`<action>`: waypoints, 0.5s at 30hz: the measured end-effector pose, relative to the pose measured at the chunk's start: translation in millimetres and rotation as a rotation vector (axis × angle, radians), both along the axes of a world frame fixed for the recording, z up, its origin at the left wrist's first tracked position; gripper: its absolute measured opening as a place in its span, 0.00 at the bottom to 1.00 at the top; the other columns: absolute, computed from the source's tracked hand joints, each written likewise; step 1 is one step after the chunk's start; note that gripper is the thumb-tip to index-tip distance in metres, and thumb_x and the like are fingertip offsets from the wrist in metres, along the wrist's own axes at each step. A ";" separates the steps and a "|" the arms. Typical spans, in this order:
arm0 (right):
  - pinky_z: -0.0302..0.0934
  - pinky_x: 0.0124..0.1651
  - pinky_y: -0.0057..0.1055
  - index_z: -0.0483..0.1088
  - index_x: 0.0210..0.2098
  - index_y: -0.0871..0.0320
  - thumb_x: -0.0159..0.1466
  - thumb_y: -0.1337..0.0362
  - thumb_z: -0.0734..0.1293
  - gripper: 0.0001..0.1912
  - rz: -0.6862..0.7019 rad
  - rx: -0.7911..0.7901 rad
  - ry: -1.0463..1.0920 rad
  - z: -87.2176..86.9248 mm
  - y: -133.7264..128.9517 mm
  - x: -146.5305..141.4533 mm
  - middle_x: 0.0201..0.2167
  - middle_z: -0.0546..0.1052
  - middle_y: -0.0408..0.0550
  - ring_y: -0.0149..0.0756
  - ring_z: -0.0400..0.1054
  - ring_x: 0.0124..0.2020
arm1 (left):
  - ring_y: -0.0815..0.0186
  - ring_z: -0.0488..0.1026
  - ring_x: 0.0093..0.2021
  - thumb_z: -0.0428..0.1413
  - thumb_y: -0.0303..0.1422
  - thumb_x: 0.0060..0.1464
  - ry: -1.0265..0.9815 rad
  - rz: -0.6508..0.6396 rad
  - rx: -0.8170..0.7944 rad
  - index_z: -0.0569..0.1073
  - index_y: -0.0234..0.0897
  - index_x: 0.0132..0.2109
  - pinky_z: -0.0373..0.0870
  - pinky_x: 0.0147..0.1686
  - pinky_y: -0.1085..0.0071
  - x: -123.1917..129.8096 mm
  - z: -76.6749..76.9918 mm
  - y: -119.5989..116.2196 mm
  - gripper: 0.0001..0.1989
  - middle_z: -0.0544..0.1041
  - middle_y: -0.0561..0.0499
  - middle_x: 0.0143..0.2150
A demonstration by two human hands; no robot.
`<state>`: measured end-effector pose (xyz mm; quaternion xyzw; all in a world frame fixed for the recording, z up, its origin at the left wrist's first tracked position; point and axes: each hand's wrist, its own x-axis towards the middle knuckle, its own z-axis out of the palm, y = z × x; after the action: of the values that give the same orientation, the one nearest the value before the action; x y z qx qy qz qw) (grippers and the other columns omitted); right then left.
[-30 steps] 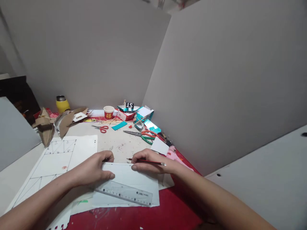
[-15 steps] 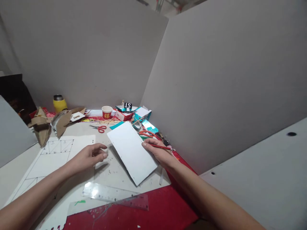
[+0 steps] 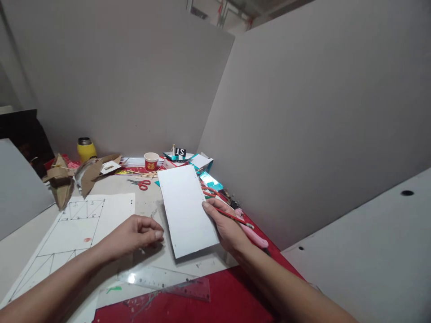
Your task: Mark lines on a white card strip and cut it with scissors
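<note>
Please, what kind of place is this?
Probably a craft or model-making workspace: a sheet with a ruled drawing, red-handled scissors and a clear ruler lie on the work surface.

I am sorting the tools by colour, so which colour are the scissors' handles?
Red handles, best seen in the head view.

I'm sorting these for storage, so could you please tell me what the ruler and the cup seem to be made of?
The ruler looks like glossy clear plastic: red shows through it. The cup is probably smooth paper, judging by its rolled white rim and printed red side.
</note>
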<state>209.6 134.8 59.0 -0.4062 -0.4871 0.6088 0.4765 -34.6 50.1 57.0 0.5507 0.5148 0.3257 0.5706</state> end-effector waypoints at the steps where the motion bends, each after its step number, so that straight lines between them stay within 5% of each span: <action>1: 0.59 0.27 0.29 0.70 0.29 0.55 0.49 0.52 0.76 0.18 -0.006 0.000 0.016 -0.6 -1.5 -1.3 0.24 0.75 0.40 0.33 0.66 0.23 | 0.68 0.72 0.28 0.60 0.48 0.50 -0.018 -0.008 -0.007 0.76 0.36 0.40 0.65 0.31 0.69 3.5 0.9 -1.7 0.20 0.80 0.49 0.34; 10: 0.65 0.33 0.32 0.70 0.32 0.54 0.52 0.52 0.75 0.16 -0.012 0.024 0.142 -0.9 -19.3 -11.2 0.26 0.77 0.41 0.36 0.70 0.28 | 0.70 0.67 0.25 0.62 0.40 0.47 -0.128 -0.025 0.003 0.71 0.36 0.30 0.58 0.30 0.71 17.3 12.8 -13.1 0.12 0.76 0.55 0.24; 15: 0.63 0.27 0.26 0.71 0.31 0.55 0.51 0.54 0.77 0.15 0.041 0.000 0.064 -2.6 -18.7 -5.0 0.27 0.76 0.40 0.31 0.68 0.26 | 0.69 0.68 0.26 0.57 0.40 0.51 -0.046 0.038 0.091 0.73 0.37 0.35 0.62 0.30 0.70 8.4 10.9 -6.4 0.10 0.74 0.56 0.24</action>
<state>204.6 116.1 56.4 -0.3767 -0.4798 0.6311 0.4792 -26.2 43.7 67.8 0.5587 0.4963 0.3722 0.5504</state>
